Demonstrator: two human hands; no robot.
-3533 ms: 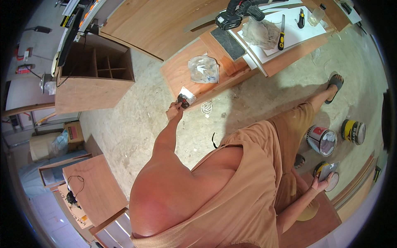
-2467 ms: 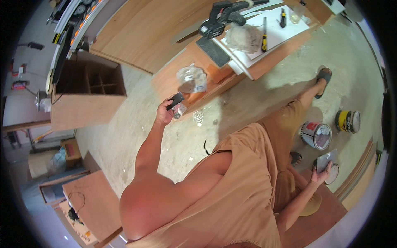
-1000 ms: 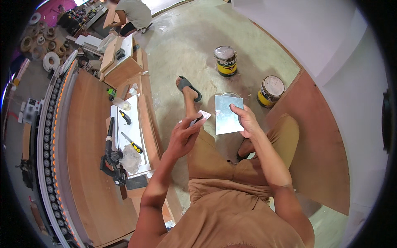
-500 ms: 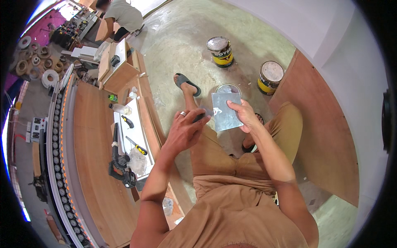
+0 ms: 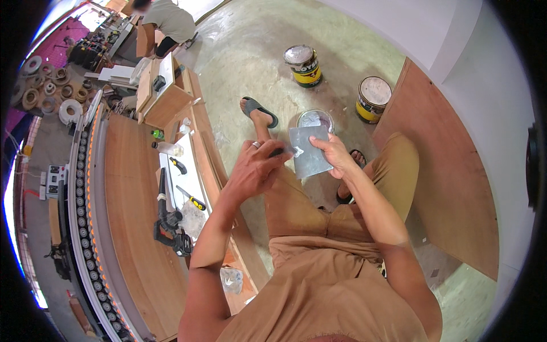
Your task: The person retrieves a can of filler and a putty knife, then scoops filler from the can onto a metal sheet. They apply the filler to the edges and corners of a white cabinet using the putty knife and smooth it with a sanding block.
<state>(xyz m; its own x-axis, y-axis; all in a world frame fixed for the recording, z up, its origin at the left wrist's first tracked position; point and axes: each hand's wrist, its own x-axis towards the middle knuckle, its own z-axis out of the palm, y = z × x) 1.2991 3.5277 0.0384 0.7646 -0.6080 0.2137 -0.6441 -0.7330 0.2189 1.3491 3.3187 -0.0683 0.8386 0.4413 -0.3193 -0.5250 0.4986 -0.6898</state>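
Observation:
My right hand grips a flat grey rectangular plate by its right edge, thumb on top. A small dab of white paste lies near the plate's left edge. My left hand is closed round a small dark-handled tool, which looks like a putty knife; its blade end meets the plate at the paste. Most of its handle is hidden by my fingers. Beyond the plate, on the floor, stands a round open tub with pale contents, partly covered by the plate.
Two yellow-and-black paint cans stand ahead on the floor. A plywood panel leans along the right wall. To my left, a bench carries a cordless blower, a screwdriver and a bottle. Another person crouches far left.
My left hand has turned slightly and brought the dark-handled tool to the plate's left edge. The plate has shifted a little left, and more of the tub shows.

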